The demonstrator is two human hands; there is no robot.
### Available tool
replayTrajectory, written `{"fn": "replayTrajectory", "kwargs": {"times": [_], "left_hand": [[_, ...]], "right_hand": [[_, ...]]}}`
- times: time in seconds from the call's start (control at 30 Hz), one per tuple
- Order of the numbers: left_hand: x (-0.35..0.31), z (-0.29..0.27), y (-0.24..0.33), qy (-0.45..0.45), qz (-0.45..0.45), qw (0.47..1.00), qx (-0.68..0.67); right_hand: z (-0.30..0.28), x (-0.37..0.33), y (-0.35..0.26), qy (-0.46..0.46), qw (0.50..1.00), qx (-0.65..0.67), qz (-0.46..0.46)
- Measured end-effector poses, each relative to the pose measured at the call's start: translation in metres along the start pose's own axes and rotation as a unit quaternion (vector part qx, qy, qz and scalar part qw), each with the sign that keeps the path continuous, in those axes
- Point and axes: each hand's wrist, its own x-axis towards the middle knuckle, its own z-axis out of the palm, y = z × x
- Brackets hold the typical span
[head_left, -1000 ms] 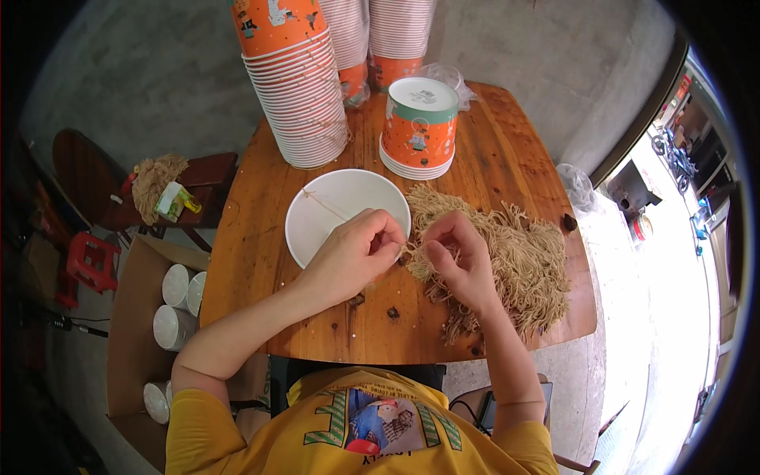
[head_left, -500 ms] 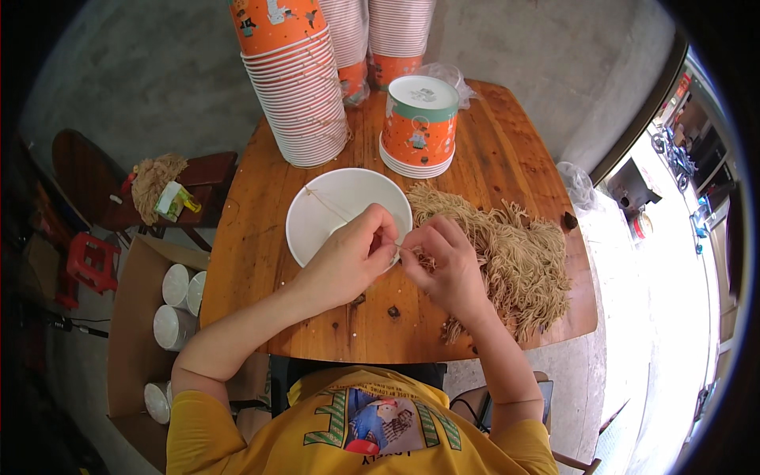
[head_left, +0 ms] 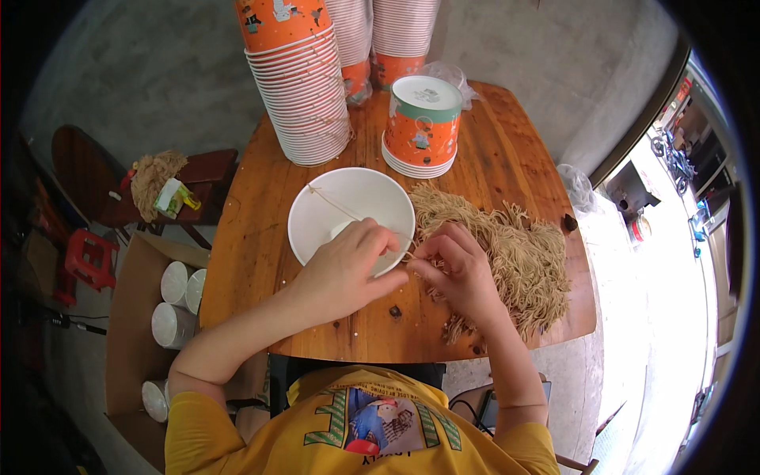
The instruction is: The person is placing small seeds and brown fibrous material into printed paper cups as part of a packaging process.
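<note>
A white paper tub [head_left: 313,226] stands mouth up on the table, with a thin tan string [head_left: 336,204] running from its far left rim across the opening. My left hand [head_left: 348,265] is bent over the tub's near right side. Its fingers are curled where the string passes beneath them, and its thumb points right, apart from the index finger. Just right of the rim, my right hand [head_left: 459,269] pinches the string between thumb and index finger, where a small loop shows. A thick heap of tan strings [head_left: 526,269] lies beside and beyond my right hand.
An orange printed tub [head_left: 423,131] stands upside down on others. A tall tub stack [head_left: 305,103] leans at the back left, with bagged stacks [head_left: 392,39] behind. White tubs [head_left: 172,324] fill a cardboard box [head_left: 131,348] at left. The wooden table's [head_left: 317,340] near edge is before me.
My left thumb and index finger have parted from their pinch, and that hand has turned flatter over the rim. My right hand has shifted slightly right and down, still pinching the string.
</note>
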Motion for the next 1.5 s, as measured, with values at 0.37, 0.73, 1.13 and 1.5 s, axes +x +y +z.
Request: {"fn": "replayTrajectory", "kwargs": {"times": [0.37, 0.73, 1.13, 1.5], "left_hand": [[-0.031, -0.039, -0.032, -0.022, 0.076, 0.981, 0.175], [-0.034, -0.032, -0.039, 0.039, 0.063, 0.994, 0.081], [-0.034, -0.03, -0.054, 0.011, 0.071, 0.993, 0.099], [-0.04, -0.007, -0.042, 0.115, 0.07, 0.991, -0.026]], "right_hand": [[-0.003, 0.018, -0.013, -0.227, 0.959, 0.168, 0.001], [0.033, 0.018, -0.02, -0.08, 0.954, -0.158, -0.242], [0.022, 0.03, -0.025, -0.135, 0.982, 0.034, -0.127], [0.022, 0.038, -0.043, -0.09, 0.968, -0.078, -0.22]]}}
